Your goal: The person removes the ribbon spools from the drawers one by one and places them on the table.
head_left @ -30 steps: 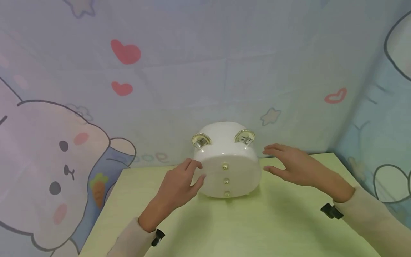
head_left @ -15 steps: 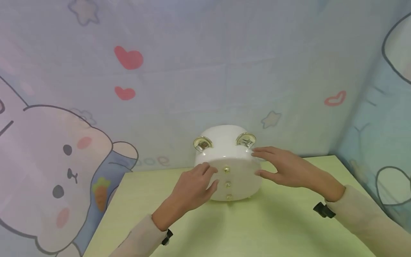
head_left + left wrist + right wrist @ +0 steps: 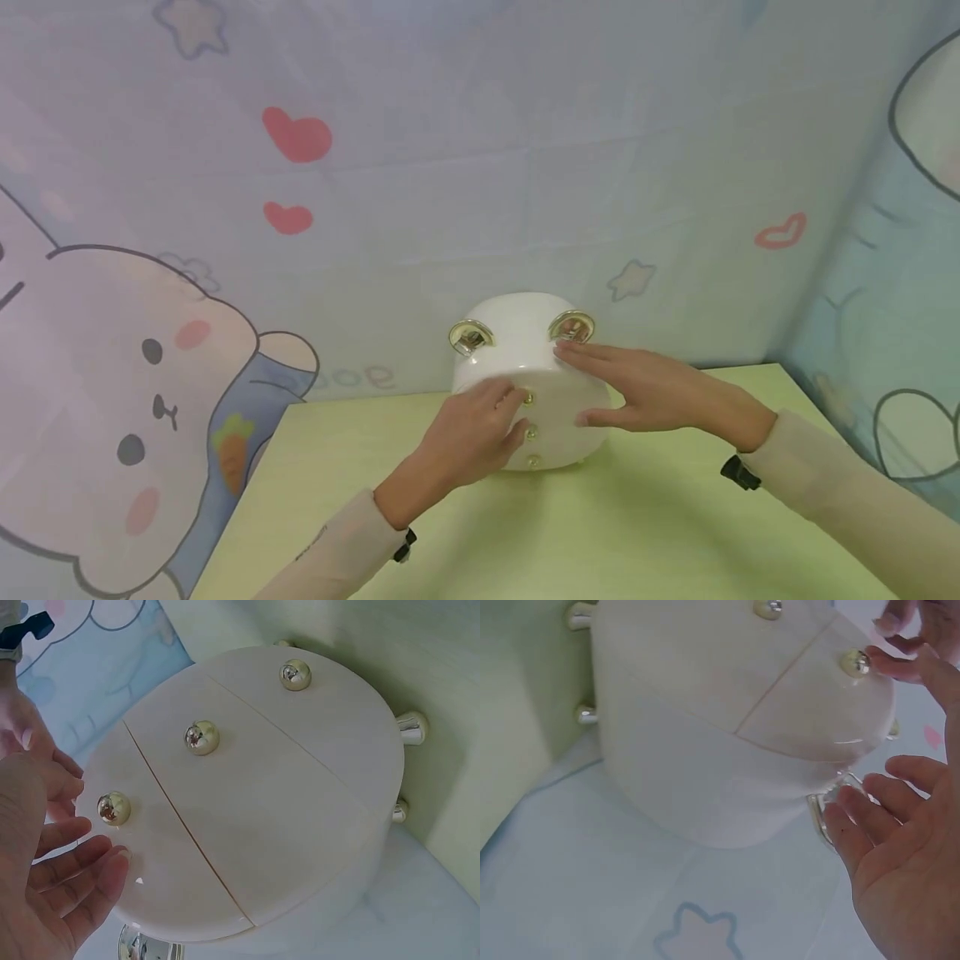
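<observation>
A white rounded chest with three drawers (image 3: 525, 333) stands against the back wall. It has gold knobs down its front, short gold feet and two gold ear-like rings on top. My left hand (image 3: 474, 433) is at the upper left of the front, its loosely bent fingers beside the top knob (image 3: 114, 808). A fingertip appears to reach that knob (image 3: 855, 663) in the right wrist view; firm contact is hard to tell. My right hand (image 3: 648, 387) lies at the upper right with straight fingers close to the right ring (image 3: 572, 327); whether they touch the chest cannot be told.
The chest stands on a pale green tabletop (image 3: 660, 533). Behind it hangs a printed cloth (image 3: 420, 167) with hearts, stars and a rabbit, very near the chest's back. Another printed cloth (image 3: 877, 275) borders the right side.
Both hands have come inward to the chest. The left moved right and over the front toward the top knob; the right moved left from beside the chest to its upper right. The chest stays put.
</observation>
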{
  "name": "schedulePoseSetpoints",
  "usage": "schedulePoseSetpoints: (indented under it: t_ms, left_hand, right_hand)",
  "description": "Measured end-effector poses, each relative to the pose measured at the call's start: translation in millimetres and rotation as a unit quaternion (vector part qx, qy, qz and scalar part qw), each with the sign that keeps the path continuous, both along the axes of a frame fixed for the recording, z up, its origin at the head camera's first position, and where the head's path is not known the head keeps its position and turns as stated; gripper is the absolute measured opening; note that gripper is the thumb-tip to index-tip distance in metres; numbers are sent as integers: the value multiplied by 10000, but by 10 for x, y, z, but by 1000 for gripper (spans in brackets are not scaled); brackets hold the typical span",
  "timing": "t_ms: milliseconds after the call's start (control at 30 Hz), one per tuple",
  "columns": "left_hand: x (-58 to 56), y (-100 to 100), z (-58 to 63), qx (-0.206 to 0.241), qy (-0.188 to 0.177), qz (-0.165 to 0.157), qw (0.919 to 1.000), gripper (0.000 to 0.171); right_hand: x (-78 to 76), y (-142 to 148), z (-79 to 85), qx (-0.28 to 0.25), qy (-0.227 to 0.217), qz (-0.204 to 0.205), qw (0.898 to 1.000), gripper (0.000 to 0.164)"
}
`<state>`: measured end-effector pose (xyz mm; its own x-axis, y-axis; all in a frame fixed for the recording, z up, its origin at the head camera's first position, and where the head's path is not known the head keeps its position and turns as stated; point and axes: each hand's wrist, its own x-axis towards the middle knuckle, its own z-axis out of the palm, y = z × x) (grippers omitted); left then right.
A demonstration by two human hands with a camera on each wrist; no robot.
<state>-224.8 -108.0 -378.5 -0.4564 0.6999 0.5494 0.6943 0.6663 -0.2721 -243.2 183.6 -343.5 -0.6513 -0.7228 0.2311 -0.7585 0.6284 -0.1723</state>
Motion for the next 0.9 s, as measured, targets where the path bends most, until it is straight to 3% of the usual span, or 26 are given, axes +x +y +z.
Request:
schedulePoseSetpoints:
  t_ms: [167,433,733,900]
  left_hand:
    - [-35,7,5,-94,16,-52,9999,27]
    - [-63,88,0,-190,176,-257,9993,27]
    - [-91,164,-29,-447,641,-306,9965,19]
    - [-109,170,-49,-802,1013,-180,9915,20]
  right_hand:
    - [-47,11,-33,208,-107,-1,9997,86]
    - [-96,53,-47,561,156,99,9983,88]
    - [-113,103,-68,679,472,230,9963,91]
    - [-135,91,-96,693,637,324,9950,94]
